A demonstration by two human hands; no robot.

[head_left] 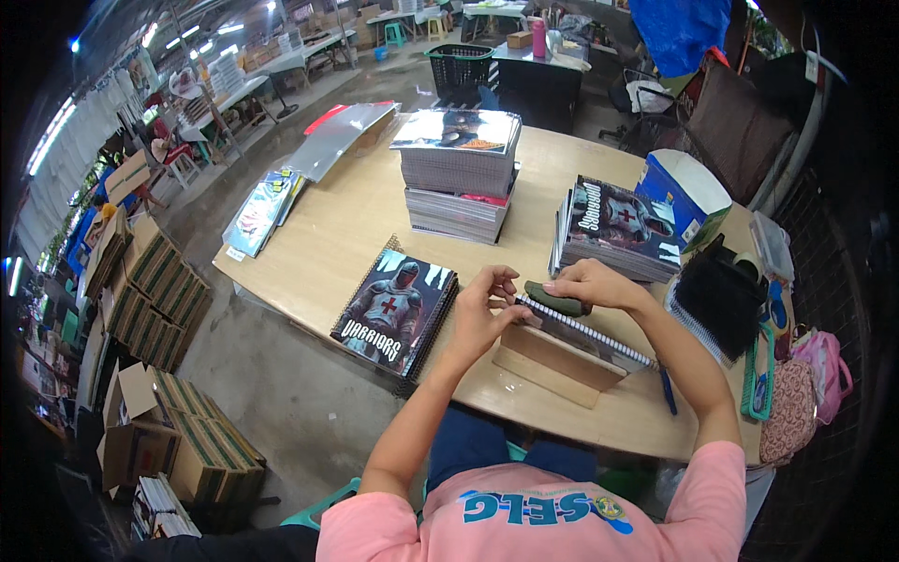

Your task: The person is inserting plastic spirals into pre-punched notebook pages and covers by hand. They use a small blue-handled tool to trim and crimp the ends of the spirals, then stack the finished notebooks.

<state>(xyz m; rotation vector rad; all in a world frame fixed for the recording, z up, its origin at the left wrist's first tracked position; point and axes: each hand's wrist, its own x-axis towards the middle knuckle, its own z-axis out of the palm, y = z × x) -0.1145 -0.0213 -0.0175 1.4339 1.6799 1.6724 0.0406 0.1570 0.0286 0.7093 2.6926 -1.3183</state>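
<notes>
A notebook with a light wire spiral [599,335] along its upper edge stands on edge against a wooden stand [552,363] at the table's near side. My left hand [487,314] is at the left end of the spiral, its thumb and fingers curled in on the notebook's corner. In my right hand [599,284] is a dark green rounded object [554,302], pressed along the top of the spiral; its exact kind is unclear. Left of my hands lies a stack of spiral notebooks [398,314] with a knight on the cover. A similar stack [618,225] sits beyond my right hand.
A tall pile of booklets [459,178] stands mid-table. Plastic sheets [348,142] and magazines [267,211] lie far left. At right are a blue-white box [693,192], black cloth-like item [716,295], green tray [757,379] and blue pen [667,391]. Cardboard boxes [159,290] are stacked on the left.
</notes>
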